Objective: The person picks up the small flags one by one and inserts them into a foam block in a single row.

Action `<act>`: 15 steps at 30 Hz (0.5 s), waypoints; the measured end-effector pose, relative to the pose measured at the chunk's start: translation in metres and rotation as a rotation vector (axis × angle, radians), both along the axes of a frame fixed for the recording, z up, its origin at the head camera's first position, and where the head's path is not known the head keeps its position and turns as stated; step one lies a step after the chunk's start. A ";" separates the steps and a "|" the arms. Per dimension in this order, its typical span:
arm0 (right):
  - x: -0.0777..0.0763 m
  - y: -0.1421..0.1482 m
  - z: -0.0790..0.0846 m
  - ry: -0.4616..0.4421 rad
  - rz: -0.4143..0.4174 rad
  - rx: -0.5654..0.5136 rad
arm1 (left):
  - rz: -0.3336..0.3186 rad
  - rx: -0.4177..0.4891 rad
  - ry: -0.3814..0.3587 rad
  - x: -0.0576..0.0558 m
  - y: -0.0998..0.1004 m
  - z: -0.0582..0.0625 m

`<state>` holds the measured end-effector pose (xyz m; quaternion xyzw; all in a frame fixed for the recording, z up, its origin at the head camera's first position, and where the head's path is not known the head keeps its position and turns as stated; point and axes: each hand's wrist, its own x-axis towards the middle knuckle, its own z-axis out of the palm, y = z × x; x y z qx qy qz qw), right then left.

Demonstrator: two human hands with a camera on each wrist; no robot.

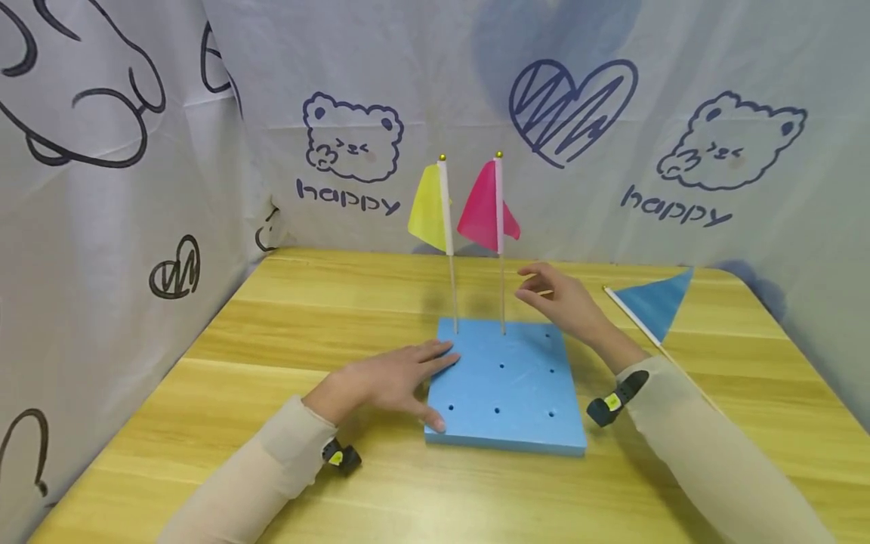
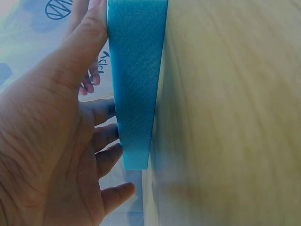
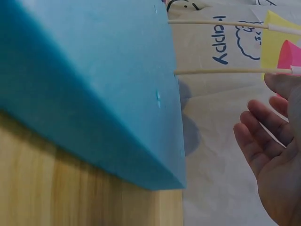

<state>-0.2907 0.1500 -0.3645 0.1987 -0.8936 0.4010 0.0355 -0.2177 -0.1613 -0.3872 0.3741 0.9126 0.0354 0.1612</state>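
Note:
A thick light-blue foam board (image 1: pixel 523 389) with several small holes lies flat on the table. Upright in its back row stand a yellow flag (image 1: pixel 428 208) at the left and a pink flag (image 1: pixel 479 215) in the middle, both on thin sticks. My left hand (image 1: pixel 394 378) rests on the board's left edge, fingers spread over the top and thumb near the front corner. Just right of the pink flag's stick, my right hand (image 1: pixel 560 302) hovers above the board's back edge. Its fingers are loosely bent with nothing between them, as the right wrist view also shows.
A blue flag (image 1: pixel 659 302) lies on the wooden table (image 1: pixel 272 332) at the right, its stick running partly behind the right sleeve (image 1: pixel 707 438). A white cloth (image 1: pixel 448 91) with bear and heart drawings hangs behind the table and along its left side.

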 end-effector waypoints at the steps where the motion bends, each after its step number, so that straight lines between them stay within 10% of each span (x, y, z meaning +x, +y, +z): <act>1: 0.001 0.002 0.000 -0.002 -0.003 0.005 | -0.001 0.000 -0.001 0.000 0.000 0.000; 15: 0.022 0.042 0.002 0.044 -0.023 0.122 | -0.003 0.003 0.005 -0.001 -0.001 -0.001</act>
